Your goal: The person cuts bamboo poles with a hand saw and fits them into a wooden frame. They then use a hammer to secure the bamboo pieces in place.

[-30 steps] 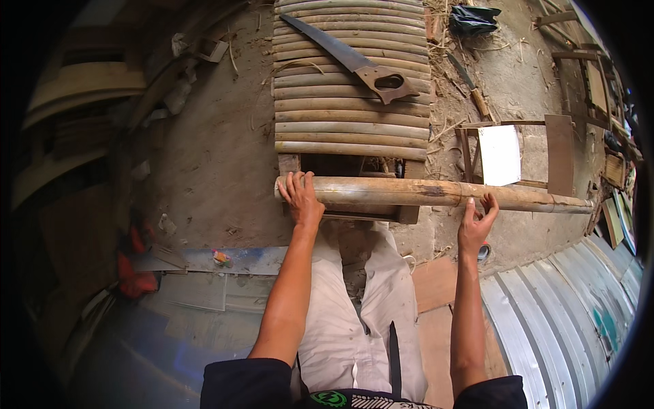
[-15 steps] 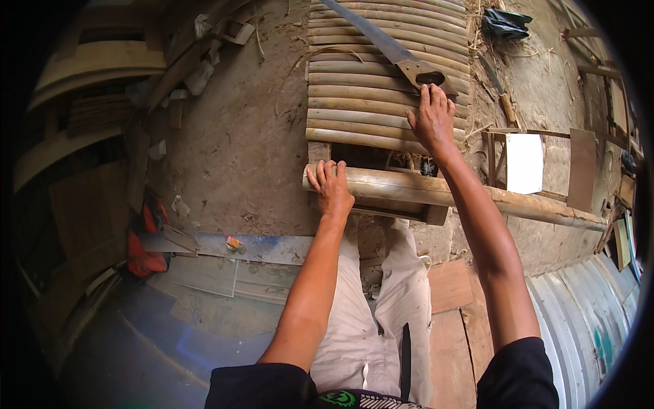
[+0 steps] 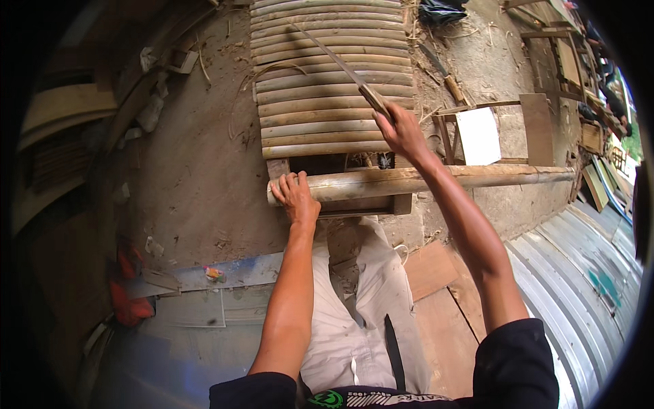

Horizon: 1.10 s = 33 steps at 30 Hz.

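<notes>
My right hand (image 3: pixel 403 133) is closed round the handle of a handsaw (image 3: pixel 334 60), its blade seen nearly edge-on and pointing up and to the left. The saw is over a row of bamboo slats (image 3: pixel 327 112) laid side by side on a low frame. Across the near end of that frame lies a long bamboo pole (image 3: pixel 354 184), stretching far to the right. With fingers wrapped over its top, my left hand (image 3: pixel 296 198) grips the pole by its left end. My right forearm passes above the pole.
A long knife with a wooden handle (image 3: pixel 452 88) lies on the dirt right of the slats, below a black plastic bag (image 3: pixel 441 11). A white panel (image 3: pixel 479 136) leans at the right. Corrugated metal sheeting (image 3: pixel 565 273) and wooden boards (image 3: pixel 436 273) lie near my legs.
My right hand has gone from touching the saw's handle to gripping it, and the blade has turned from flat to edge-on. My left hand stays on the pole. The view has shifted.
</notes>
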Tool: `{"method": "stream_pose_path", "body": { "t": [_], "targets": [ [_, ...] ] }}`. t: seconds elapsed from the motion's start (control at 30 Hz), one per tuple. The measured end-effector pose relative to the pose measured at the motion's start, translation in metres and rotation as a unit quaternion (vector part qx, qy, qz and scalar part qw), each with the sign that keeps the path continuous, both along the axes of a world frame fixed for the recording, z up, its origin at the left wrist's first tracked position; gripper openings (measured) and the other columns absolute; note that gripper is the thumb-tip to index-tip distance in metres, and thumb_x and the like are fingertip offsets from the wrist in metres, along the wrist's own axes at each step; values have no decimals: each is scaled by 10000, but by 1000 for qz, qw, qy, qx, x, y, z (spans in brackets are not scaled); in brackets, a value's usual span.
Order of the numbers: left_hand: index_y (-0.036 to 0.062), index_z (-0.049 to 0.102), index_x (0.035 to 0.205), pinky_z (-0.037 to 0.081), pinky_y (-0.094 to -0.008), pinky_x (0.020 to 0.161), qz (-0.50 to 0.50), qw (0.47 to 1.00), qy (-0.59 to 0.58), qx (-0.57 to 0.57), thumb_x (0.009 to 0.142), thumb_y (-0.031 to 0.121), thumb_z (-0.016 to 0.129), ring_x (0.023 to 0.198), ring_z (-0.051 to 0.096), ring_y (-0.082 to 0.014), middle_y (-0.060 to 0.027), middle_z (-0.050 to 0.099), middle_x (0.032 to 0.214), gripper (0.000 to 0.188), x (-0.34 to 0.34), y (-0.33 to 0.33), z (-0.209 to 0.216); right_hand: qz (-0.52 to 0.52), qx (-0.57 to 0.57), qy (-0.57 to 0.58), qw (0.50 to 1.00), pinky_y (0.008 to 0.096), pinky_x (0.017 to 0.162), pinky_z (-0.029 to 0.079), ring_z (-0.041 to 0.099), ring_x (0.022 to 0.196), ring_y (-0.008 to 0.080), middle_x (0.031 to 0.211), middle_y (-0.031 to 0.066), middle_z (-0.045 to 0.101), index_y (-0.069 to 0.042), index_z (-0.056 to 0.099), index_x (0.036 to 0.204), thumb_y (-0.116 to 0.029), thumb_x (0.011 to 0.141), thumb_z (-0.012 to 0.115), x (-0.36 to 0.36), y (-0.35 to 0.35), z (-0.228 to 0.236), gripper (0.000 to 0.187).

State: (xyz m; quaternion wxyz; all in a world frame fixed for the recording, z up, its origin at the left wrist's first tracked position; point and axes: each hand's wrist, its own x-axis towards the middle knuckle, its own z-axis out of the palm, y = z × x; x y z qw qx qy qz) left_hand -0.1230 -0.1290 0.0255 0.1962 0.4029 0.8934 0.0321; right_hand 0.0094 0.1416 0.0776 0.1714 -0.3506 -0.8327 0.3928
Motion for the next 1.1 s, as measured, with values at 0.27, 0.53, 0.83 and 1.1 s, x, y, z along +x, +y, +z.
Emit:
{"method": "stream_pose_path", "body": {
  "t": [0.27,0.53,0.83,1.1],
  "targets": [
    [115,547,1247,74,-584,1187,-2,1000,-18,-15,603,-5,779,1325,363,-341,-118,483,1279,694,0,0,3,-340,-291,76,891,240,576,364,453,654,54,710,-47,504,-40,575,899,-201,987,585,172,-177,100,184],
    [124,561,1230,70,-585,1181,-26,1000,7,9,587,-41,710,1325,368,-341,-130,479,1264,681,2,-4,-4,-440,-284,66,849,219,553,361,460,644,30,711,-39,531,-23,587,918,-251,966,619,204,-255,100,235],
    [116,551,1223,67,-589,1182,-31,998,38,31,573,-47,678,1325,375,-349,-130,480,1276,683,7,-11,-12,-586,-47,115,801,277,572,390,502,648,103,740,1,559,-43,585,849,-349,957,631,257,-125,23,327],
    [116,570,1237,40,-592,1190,-19,998,32,45,574,-51,683,1334,363,-345,-125,480,1286,693,7,-10,-13,-744,-7,80,663,376,776,524,667,854,275,956,190,678,105,569,983,-508,850,730,291,-62,-35,647]
  ]
}}
